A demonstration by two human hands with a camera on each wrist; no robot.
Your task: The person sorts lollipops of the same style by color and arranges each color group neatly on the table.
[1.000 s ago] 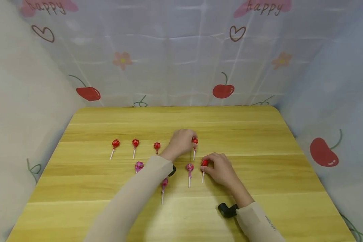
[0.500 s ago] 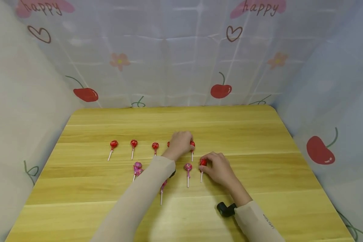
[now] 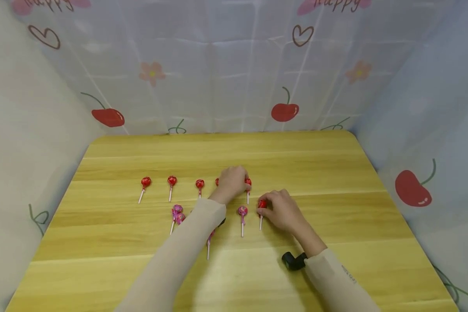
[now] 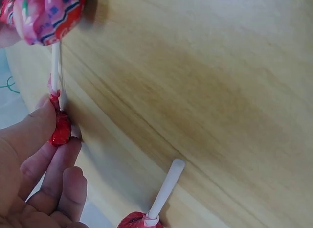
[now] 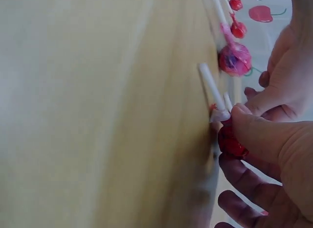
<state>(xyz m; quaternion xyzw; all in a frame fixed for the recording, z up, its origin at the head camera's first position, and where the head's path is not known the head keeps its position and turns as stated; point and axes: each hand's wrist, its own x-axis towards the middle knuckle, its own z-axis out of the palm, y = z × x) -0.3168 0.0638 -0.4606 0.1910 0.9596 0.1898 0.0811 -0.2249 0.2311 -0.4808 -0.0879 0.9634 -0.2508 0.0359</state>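
Observation:
My left hand (image 3: 232, 183) pinches a red-wrapped lollipop (image 4: 60, 128) between thumb and fingers at the right end of the back row. Its white stick points toward me. Lower and to the right, my right hand (image 3: 284, 211) holds another red lollipop (image 5: 232, 141) by its candy head, thumb on one side and fingers on the other. Just left of that one lies a pink lollipop (image 3: 242, 211). Farther left in the back row are red lollipops, one at the far end (image 3: 146, 182), one beside it (image 3: 172, 180) and one nearer my wrist (image 3: 199, 184).
Two pink lollipops (image 3: 177, 213) lie crossed left of my left sleeve (image 3: 187, 242), which partly covers another pink lollipop (image 3: 208, 247). Black wrist camera (image 3: 294, 261) sits under my right wrist. A patterned curtain (image 3: 218, 78) borders the wooden table (image 3: 335, 277).
Both hands stay nearly in place, each keeping its red lollipop. The head view has shifted slightly, and the crossed pink lollipops show more beside the left sleeve than one second ago.

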